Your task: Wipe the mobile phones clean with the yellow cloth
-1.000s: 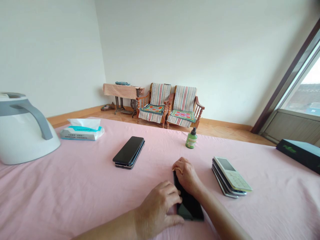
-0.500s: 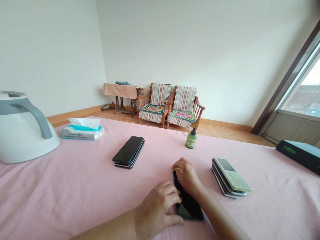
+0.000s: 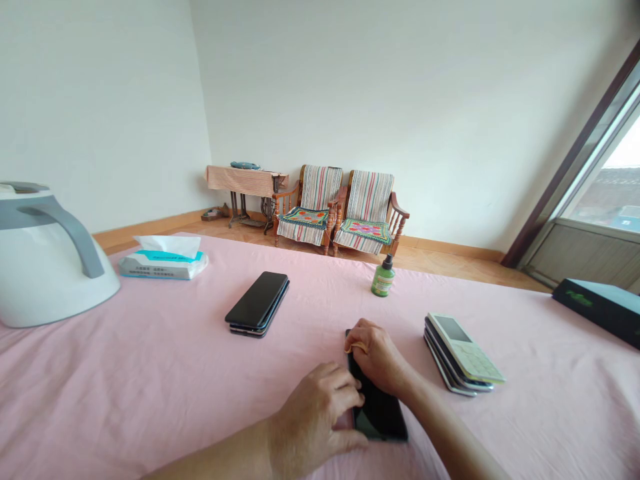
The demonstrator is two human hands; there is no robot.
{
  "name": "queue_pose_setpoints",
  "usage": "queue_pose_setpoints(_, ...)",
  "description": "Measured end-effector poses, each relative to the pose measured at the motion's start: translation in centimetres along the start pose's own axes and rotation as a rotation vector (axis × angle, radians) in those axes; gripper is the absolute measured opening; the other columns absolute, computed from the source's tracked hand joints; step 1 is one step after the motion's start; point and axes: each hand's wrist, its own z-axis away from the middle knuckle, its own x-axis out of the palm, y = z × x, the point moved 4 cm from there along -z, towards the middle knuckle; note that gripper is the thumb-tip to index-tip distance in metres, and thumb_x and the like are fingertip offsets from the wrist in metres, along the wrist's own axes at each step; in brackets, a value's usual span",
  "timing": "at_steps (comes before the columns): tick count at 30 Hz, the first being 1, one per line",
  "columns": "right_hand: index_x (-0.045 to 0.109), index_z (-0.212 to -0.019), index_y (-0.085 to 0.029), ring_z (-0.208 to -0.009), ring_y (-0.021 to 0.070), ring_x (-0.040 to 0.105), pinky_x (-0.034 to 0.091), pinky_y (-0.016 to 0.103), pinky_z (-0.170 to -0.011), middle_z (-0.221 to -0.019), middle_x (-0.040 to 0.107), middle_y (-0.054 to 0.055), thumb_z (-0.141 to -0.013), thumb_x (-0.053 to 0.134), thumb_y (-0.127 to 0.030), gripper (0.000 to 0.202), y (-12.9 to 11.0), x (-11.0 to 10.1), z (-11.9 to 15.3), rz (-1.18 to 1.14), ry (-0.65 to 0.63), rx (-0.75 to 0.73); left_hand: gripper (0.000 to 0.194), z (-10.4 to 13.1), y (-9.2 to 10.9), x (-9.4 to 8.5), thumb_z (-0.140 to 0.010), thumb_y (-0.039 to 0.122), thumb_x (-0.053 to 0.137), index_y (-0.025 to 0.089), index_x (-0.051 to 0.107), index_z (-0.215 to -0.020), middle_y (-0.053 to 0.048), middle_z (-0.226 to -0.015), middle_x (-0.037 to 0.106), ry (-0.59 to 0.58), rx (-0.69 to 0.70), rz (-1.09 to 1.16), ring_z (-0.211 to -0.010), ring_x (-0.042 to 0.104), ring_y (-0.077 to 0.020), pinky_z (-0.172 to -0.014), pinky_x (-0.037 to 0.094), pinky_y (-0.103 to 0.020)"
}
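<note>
A black smartphone lies flat, screen up, in front of me on the pink cloth. My left hand grips its left edge, with curled fingers on the rim and the thumb near the lower corner. Over the upper part of the screen, my right hand is closed around a small yellowish cloth, pressing it on the glass; most of that cloth is hidden by the fingers. To the left sits a stack of smartphones. A second stack, topped by a white keypad phone, is on the right.
Beyond the hands stands a green spray bottle. A tissue pack and a white kettle are at the left. A black box lies at the right edge. Two chairs stand past the table's far edge.
My right hand, with the small cloth, has shifted slightly down and toward me along the screen, baring the phone's top corner. My left hand stays on the phone's edge.
</note>
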Motion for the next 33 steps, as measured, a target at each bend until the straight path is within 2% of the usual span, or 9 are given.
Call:
queue_pose_setpoints(11,0.068,-0.062,-0.017,-0.063,0.0113,0.056,0.043,0.02,-0.062,-0.069,0.06,0.002,-0.061,0.043,0.005,0.033,-0.2,-0.2,0.2,-0.025,-0.072,0.006,0.038,0.1,0.1,-0.1,-0.073,0.041,0.075,0.017,0.067,-0.101,-0.007,-0.105,0.064,0.013,0.016,-0.003,-0.101,0.055,-0.0246,-0.09,0.043,-0.037)
queue_pose_setpoints(15,0.069,-0.065,-0.016,-0.069,0.0128,0.057,0.043,0.022,-0.067,-0.073,0.06,0.004,-0.062,0.042,0.004,0.034,-0.4,-0.5,0.0,-0.016,-0.046,0.019,0.038,0.1,0.1,-0.1,-0.071,0.039,0.077,0.017,0.067,-0.1,-0.007,-0.104,0.064,0.006,0.002,-0.004,-0.099,0.055,-0.0247,-0.088,0.044,-0.037)
queue_pose_setpoints(21,0.071,-0.064,-0.02,-0.063,0.0115,0.057,0.042,0.02,-0.059,-0.068,0.062,0.0,-0.059,0.045,0.001,0.033,-1.1,-1.4,0.7,-0.084,-0.212,0.028,0.037,0.1,0.1,-0.1,-0.074,0.041,0.074,0.017,0.066,-0.101,-0.008,-0.104,0.064,0.012,0.029,-0.004,-0.099,0.055,-0.0248,-0.089,0.043,-0.037)
queue_pose_setpoints(22,0.071,-0.066,-0.02,-0.064,0.0117,0.058,0.043,0.02,-0.06,-0.07,0.062,0.0,-0.061,0.045,0.001,0.033,-1.0,-1.6,0.8,-0.098,-0.194,0.04,0.037,0.1,0.1,-0.1,-0.074,0.041,0.074,0.017,0.066,-0.101,-0.008,-0.104,0.064,0.012,0.029,-0.009,-0.099,0.055,-0.0247,-0.089,0.043,-0.037)
queue_pose_setpoints(27,0.068,-0.073,-0.016,-0.068,0.0135,0.059,0.043,0.023,-0.064,-0.075,0.062,0.003,-0.067,0.046,0.001,0.028,0.8,-1.9,0.7,-0.018,0.061,0.126,0.035,0.0,0.2,-0.2,-0.074,0.041,0.074,0.016,0.066,-0.098,-0.007,-0.103,0.065,-0.002,0.016,-0.028,-0.094,0.055,-0.0228,-0.085,0.043,-0.035)
queue_pose_setpoints(33,0.066,-0.073,-0.014,-0.074,0.0166,0.056,0.043,0.027,-0.07,-0.076,0.059,0.005,-0.073,0.046,0.001,0.025,1.9,-0.5,0.1,0.037,0.104,0.081,0.035,0.0,0.2,-0.1,-0.073,0.041,0.075,0.017,0.065,-0.097,-0.005,-0.102,0.064,-0.003,0.01,-0.03,-0.093,0.055,-0.0219,-0.084,0.043,-0.034)
